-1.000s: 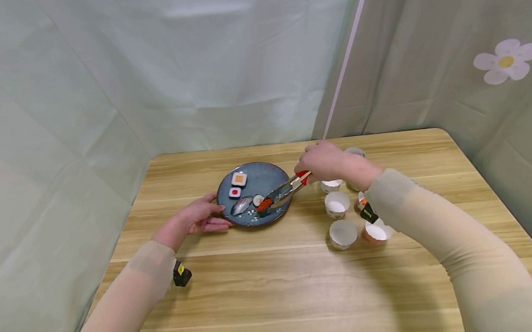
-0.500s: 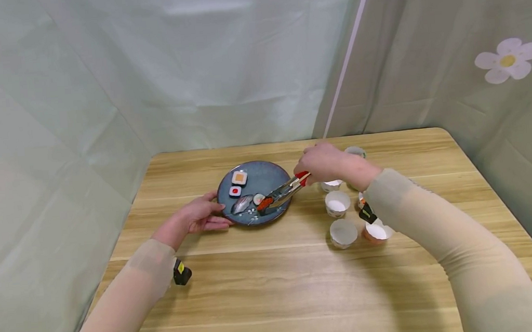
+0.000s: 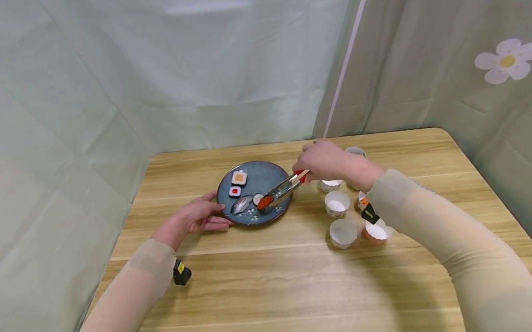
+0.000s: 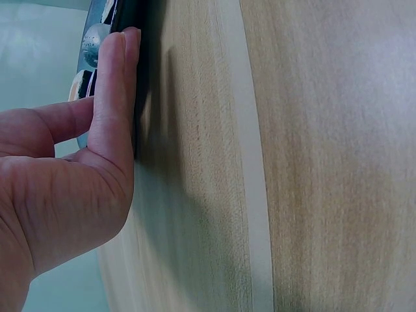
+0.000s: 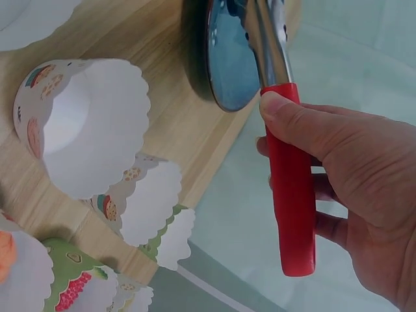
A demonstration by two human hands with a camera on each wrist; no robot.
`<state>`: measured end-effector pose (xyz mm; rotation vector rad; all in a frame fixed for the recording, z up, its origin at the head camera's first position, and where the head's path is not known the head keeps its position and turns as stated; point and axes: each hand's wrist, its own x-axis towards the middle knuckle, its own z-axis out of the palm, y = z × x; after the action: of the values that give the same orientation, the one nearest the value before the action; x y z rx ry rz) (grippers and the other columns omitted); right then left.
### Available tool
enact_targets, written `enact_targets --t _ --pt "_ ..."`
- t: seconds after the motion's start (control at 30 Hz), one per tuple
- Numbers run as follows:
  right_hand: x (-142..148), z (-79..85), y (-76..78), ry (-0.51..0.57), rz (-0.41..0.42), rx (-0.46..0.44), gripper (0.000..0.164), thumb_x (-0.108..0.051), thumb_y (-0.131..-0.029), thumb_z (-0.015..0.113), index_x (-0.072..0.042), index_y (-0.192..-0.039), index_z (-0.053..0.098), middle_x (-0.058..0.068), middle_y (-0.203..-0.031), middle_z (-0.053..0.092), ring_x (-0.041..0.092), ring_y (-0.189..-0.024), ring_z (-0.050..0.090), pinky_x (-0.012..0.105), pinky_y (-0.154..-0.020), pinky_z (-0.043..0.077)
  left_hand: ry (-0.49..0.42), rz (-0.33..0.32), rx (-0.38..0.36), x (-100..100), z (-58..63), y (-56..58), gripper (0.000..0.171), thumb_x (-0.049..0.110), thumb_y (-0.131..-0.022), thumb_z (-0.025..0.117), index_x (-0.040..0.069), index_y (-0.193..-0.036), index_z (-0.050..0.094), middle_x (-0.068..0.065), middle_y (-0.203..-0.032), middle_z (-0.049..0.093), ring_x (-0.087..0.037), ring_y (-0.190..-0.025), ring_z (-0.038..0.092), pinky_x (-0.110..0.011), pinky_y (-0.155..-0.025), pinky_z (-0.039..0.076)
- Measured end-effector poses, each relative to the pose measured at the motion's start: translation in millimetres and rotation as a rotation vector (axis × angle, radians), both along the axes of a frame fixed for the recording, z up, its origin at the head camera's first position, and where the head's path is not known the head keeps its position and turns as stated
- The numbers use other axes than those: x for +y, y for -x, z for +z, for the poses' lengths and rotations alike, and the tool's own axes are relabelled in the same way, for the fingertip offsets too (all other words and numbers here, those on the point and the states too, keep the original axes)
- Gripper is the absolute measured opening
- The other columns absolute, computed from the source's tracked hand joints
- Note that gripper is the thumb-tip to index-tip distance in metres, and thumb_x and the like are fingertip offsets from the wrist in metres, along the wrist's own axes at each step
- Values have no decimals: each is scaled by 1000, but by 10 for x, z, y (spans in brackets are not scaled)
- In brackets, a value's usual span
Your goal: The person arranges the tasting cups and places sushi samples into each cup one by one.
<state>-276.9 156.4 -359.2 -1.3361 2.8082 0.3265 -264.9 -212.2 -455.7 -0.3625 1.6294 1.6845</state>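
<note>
My left hand holds the left rim of a round blue-grey plate, thumb over the edge and straight fingers along its side. My right hand grips metal tongs by their red handles. The tongs' tips reach down over the plate, at a sushi piece topped with red roe. Beside that piece lie a small round sushi piece and a silvery fish-topped one. Farther back on the plate sit two squarish rolls, one with an orange centre, one with a red centre.
Several paper cups with scalloped rims stand right of the plate, among them a white cup, a nearer one and one under my right forearm. One cup holds something orange. A curtain hangs behind the wooden table.
The tongs' arms now look a little farther apart, and more of the roe-topped piece shows between the tips. My left hand and the plate stay in place.
</note>
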Motion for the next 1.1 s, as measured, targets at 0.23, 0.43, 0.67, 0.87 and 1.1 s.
enact_targets --t 0.23,0.43,0.67,0.87,1.1 --pt "58 37 -15 -3 -15 5 28 -32 -85 84 -21 -109 76 -2 -97 73 26 -87 56 44 -76 49 2 -6 8 9 14 -14 71 9 -111 42 32 -166 3 -30 -139 46 -31 -88 75 -46 -89 60" --pt "159 90 -54 27 -11 39 24 -33 -84 84 -22 -104 76 -5 -94 73 24 -83 54 41 -69 47 3 -10 2 7 6 1 72 10 -111 42 32 -166 2 -31 -134 52 -32 -90 75 -46 -90 60" --pt "313 169 -116 41 -47 60 30 -28 -84 86 -22 -112 77 -4 -100 75 23 -85 55 41 -70 49 1 -7 4 -6 -11 21 71 10 -111 42 32 -166 3 -31 -131 54 -33 -90 75 -47 -89 60" --pt "465 214 -179 54 -65 79 29 -29 -83 86 -22 -110 77 -3 -100 74 23 -87 57 42 -73 49 -21 -6 10 3 -38 33 73 8 -111 41 31 -166 0 -30 -131 50 -32 -85 75 -48 -88 60" --pt "640 263 -276 70 -59 96 24 -24 -81 88 -20 -101 76 -5 -90 71 22 -78 52 38 -67 44 -9 -4 3 15 -45 42 73 8 -110 41 31 -166 0 -30 -124 57 -32 -86 75 -47 -89 60"
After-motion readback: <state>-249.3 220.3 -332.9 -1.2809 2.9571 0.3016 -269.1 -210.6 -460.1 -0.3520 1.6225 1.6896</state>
